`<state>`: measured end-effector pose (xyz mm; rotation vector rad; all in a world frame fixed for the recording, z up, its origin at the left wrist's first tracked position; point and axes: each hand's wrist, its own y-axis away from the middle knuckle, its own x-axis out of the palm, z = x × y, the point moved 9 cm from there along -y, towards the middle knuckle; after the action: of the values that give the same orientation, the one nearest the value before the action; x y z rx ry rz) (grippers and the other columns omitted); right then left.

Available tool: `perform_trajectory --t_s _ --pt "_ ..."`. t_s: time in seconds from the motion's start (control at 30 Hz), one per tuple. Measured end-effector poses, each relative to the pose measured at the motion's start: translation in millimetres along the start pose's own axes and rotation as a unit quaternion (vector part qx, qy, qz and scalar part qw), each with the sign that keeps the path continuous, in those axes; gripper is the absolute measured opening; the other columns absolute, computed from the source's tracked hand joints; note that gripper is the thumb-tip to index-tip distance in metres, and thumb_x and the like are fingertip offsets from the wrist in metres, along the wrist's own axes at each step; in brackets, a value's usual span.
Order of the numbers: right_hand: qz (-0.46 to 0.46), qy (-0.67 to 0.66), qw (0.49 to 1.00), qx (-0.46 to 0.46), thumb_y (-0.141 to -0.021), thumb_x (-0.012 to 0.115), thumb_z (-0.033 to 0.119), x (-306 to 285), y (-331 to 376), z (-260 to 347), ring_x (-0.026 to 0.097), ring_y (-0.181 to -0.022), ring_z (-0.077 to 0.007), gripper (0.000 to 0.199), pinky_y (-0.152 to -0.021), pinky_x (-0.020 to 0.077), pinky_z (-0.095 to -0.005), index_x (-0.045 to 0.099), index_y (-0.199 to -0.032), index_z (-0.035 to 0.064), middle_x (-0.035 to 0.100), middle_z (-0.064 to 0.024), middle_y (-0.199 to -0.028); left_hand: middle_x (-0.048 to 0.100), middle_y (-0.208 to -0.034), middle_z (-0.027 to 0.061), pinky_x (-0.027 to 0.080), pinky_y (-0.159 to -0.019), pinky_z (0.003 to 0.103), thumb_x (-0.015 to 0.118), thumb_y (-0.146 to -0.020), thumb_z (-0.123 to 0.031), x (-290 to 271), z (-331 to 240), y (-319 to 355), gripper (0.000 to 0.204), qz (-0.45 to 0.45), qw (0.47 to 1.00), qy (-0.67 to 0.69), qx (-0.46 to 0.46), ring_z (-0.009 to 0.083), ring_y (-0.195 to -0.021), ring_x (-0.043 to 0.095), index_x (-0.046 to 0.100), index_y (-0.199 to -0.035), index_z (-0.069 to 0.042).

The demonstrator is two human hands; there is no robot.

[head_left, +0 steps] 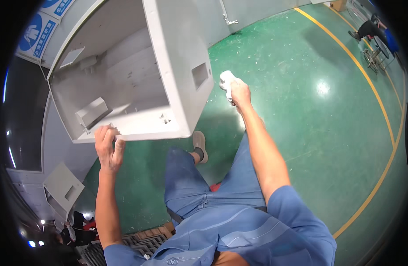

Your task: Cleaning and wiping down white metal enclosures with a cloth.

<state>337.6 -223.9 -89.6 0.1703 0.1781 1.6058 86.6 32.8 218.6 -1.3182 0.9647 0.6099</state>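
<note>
A large light-grey box-shaped housing [179, 88], open on one side, fills the upper left with its hollow interior facing me. My left hand [108, 148] is at its lower rim, fingers curled over the edge. Right of the housing, in front of the floor, my right hand [240, 94] grips a crumpled white cloth [227, 82]. The cloth is apart from the housing's right side, which has a rectangular recess. Inside the housing, a small angled bracket [92, 112] sits near the lower left corner.
Green floor [319, 133] with yellow lines stretches to the right. A second grey housing [64, 188] stands at the lower left. Stacked dark parts [144, 241] are beside me at the bottom. At the far right a person's leg [370, 30] shows near a wheel [381, 46].
</note>
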Motion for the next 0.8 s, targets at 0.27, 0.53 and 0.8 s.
perform_trajectory --t_s 0.27,0.53,0.8 --pt "-0.048 -0.14 0.878 -0.455 -0.098 0.054 0.019 -10.5 169.1 230.0 0.065 -0.079 -0.0204 0.038 -0.064 0.0526 -0.0343 0.055 -0.129 -0.0038 0.067 -0.0136 -0.101 0.055 -0.083 0.0128 0.039 -0.079 0.039 0.049 -0.096 -0.052 -5.7 6.0 -5.0 0.054 0.001 0.999 0.007 -0.051 0.0294 -0.085 0.049 0.056 -0.08 -0.001" --pt "-0.059 0.229 0.942 -0.24 -0.095 0.047 0.023 28.2 23.2 139.8 0.066 -0.086 -0.0423 0.033 -0.074 0.0524 -0.0515 0.06 -0.119 0.0044 0.068 -0.0221 -0.097 0.056 -0.086 0.0137 0.038 -0.081 0.039 0.053 -0.094 -0.048 -0.1 5.0 -4.6 0.048 0.015 0.999 -0.001 -0.043 0.0289 -0.087 0.05 0.056 -0.082 -0.001" --pt "0.005 -0.08 0.937 -0.34 -0.095 0.057 0.022 -14.9 92.8 242.3 0.066 -0.085 -0.0395 0.039 -0.073 0.0536 -0.0421 0.057 -0.128 0.0018 0.066 -0.0245 -0.1 0.056 -0.083 0.0129 0.038 -0.08 0.039 0.053 -0.093 -0.051 8.4 3.2 -5.0 0.05 0.005 0.997 -0.034 -0.069 0.0296 -0.083 0.051 0.056 -0.08 -0.003"
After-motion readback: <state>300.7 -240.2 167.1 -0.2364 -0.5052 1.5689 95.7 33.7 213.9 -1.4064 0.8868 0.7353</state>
